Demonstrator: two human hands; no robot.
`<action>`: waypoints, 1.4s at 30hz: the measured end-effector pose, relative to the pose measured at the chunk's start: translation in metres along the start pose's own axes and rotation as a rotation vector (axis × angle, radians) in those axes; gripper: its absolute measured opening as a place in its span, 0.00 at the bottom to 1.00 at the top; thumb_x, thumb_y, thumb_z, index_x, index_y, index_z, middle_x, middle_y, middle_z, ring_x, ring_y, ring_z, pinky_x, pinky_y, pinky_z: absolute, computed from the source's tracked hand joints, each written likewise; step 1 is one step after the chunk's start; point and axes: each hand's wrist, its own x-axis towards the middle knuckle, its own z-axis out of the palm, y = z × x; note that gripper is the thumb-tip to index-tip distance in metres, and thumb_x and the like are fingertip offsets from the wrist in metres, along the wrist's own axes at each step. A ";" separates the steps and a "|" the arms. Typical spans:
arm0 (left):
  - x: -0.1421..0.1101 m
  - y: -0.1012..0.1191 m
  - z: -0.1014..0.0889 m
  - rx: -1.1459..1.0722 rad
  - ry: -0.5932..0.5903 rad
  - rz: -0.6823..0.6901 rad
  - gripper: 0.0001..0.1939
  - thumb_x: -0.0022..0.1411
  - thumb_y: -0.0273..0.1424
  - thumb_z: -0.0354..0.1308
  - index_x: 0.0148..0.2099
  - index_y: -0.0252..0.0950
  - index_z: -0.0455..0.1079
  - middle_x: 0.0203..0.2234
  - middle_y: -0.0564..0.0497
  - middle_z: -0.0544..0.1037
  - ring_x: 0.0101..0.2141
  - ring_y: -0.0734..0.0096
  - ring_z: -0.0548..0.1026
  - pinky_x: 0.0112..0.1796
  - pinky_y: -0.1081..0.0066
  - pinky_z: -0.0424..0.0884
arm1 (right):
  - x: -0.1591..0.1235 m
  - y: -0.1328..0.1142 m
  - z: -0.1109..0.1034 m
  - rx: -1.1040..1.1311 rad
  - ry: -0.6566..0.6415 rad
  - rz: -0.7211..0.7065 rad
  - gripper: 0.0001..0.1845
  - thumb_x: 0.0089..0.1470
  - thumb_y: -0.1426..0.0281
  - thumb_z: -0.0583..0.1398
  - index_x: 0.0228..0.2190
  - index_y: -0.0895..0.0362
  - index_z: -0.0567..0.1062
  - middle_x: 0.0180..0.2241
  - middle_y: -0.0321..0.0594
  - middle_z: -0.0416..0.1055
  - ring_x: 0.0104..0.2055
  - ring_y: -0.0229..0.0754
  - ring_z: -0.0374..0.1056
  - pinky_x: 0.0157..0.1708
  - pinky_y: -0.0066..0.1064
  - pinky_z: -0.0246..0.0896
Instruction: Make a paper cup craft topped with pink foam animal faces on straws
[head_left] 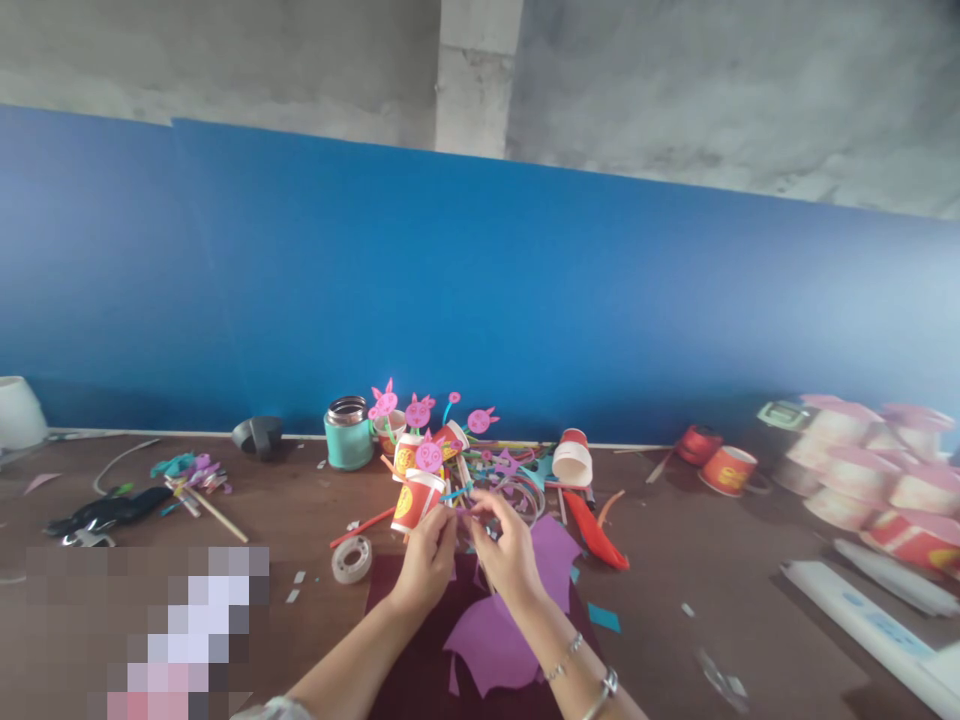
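Observation:
My left hand and my right hand meet over the brown table, fingers pinched together on a small purple paper piece between them. Just beyond my fingers stand red paper cups with pink paper animal faces on sticks. Under my wrists lie purple paper offcuts on a dark maroon sheet. A roll of clear tape lies left of my left hand.
A teal jar stands at the back by the blue wall. A tipped cup, a red strip, scissors, stacked pink-lidded cups at right and white tubes lie about. Paper scraps are scattered.

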 end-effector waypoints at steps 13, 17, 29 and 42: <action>-0.003 0.001 0.003 -0.013 -0.046 -0.064 0.12 0.60 0.38 0.52 0.31 0.34 0.66 0.23 0.53 0.69 0.25 0.73 0.66 0.28 0.74 0.61 | 0.005 -0.008 -0.006 0.179 -0.074 0.064 0.07 0.51 0.69 0.58 0.23 0.57 0.71 0.27 0.39 0.70 0.32 0.42 0.67 0.34 0.30 0.63; -0.001 0.000 0.004 -0.065 -0.033 -0.076 0.14 0.61 0.39 0.51 0.28 0.35 0.64 0.21 0.54 0.67 0.24 0.74 0.64 0.27 0.75 0.61 | 0.005 -0.009 -0.006 0.187 -0.090 0.123 0.08 0.51 0.68 0.58 0.22 0.57 0.71 0.26 0.38 0.69 0.30 0.41 0.66 0.31 0.29 0.62; 0.000 -0.002 0.003 -0.217 -0.042 -0.199 0.17 0.58 0.44 0.52 0.27 0.35 0.62 0.18 0.58 0.62 0.18 0.79 0.59 0.20 0.77 0.57 | 0.003 -0.006 -0.005 0.152 -0.100 0.144 0.11 0.55 0.65 0.55 0.27 0.58 0.73 0.27 0.39 0.71 0.30 0.42 0.67 0.30 0.29 0.62; 0.000 -0.001 0.006 -0.170 0.085 -0.175 0.18 0.57 0.44 0.54 0.26 0.34 0.66 0.18 0.56 0.65 0.20 0.78 0.62 0.22 0.77 0.59 | -0.003 -0.010 -0.004 -0.270 0.011 -0.285 0.07 0.54 0.75 0.56 0.30 0.54 0.74 0.29 0.41 0.73 0.34 0.45 0.67 0.36 0.39 0.62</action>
